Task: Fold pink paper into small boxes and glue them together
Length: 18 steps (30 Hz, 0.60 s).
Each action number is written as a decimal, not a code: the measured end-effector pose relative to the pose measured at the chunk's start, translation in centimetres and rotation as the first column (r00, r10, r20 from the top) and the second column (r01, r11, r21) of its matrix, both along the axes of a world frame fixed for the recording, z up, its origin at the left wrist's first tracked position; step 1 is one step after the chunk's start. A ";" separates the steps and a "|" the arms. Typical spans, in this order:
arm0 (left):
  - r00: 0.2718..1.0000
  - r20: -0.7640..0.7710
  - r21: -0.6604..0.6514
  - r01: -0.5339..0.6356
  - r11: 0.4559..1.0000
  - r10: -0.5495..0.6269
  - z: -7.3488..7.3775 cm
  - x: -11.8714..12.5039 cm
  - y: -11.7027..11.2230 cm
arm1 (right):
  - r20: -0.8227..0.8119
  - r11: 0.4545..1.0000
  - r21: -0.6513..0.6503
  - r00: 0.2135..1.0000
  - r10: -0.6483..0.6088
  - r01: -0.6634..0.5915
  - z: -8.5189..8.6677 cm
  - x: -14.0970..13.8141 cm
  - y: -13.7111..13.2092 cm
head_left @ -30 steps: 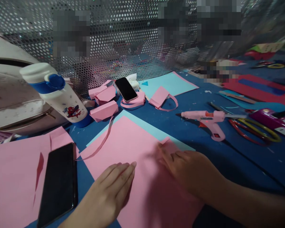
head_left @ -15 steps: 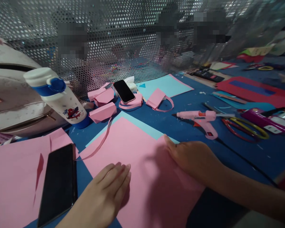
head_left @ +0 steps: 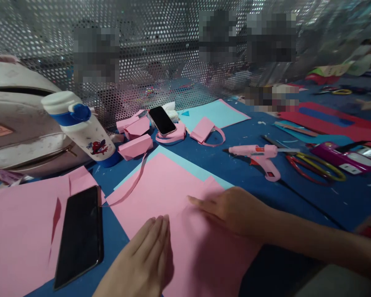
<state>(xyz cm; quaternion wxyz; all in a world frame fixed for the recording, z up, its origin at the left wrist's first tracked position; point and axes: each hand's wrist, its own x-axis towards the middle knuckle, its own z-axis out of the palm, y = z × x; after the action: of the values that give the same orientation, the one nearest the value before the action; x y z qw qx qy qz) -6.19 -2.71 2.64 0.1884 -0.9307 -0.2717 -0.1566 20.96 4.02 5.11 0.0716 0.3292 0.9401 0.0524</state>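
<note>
A large sheet of pink paper [head_left: 160,185] lies over a light blue sheet [head_left: 165,153] on the blue table. My left hand [head_left: 142,251] rests flat on the pink paper's near left part, its fingers stretched out side by side and holding nothing. On the sheet's right half lies my right hand [head_left: 225,208], index finger extended leftward over the paper; its other fingers are mostly hidden beneath it. A narrow pink strip [head_left: 132,186] curls along the sheet's left edge. Right of the sheet, a pink glue gun [head_left: 256,154] lies on its side.
A black phone [head_left: 80,235] lies on more pink paper [head_left: 18,231] at left. Behind stand a bottle [head_left: 83,130] and a backpack [head_left: 21,123]. Folded pink pieces [head_left: 136,146] and another phone [head_left: 161,120] lie farther back. Scissors [head_left: 320,167] and a purple tool [head_left: 343,156] are at right.
My right hand has moved left and nearer, from the pink sheet's upper right edge toward its middle. My left hand stays flat on the paper, fingers closer together.
</note>
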 end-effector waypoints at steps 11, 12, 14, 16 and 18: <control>0.997 -0.025 0.019 -0.069 0.997 0.070 -2.6 1.4 -2.3 | -0.022 0.963 -0.120 0.970 0.241 -0.241 1.9 -2.8 2.7; 0.997 -0.028 0.017 -0.073 0.997 0.073 -2.7 1.4 -2.4 | -0.018 0.956 -0.122 0.964 0.267 -0.267 2.0 -3.2 2.8; 0.996 -0.027 0.013 -0.086 0.996 0.087 -2.7 1.5 -2.4 | -0.006 0.939 -0.131 0.948 0.319 -0.317 2.0 -4.0 3.0; 0.995 -0.019 0.010 -0.101 0.995 0.102 -2.7 1.4 -2.5 | 0.001 0.923 -0.142 0.933 0.360 -0.357 2.1 -4.9 3.2; 0.993 -0.048 0.002 -0.104 0.995 0.104 -2.7 1.2 -2.6 | -0.009 0.908 -0.168 0.921 0.389 -0.385 2.2 -5.7 3.3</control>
<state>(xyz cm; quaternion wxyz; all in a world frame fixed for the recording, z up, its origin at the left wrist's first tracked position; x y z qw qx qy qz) -4.94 -5.31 -0.09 0.2026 -0.9187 -0.3153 -0.1242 15.27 7.30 7.33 0.0986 0.1285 0.9868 -0.0089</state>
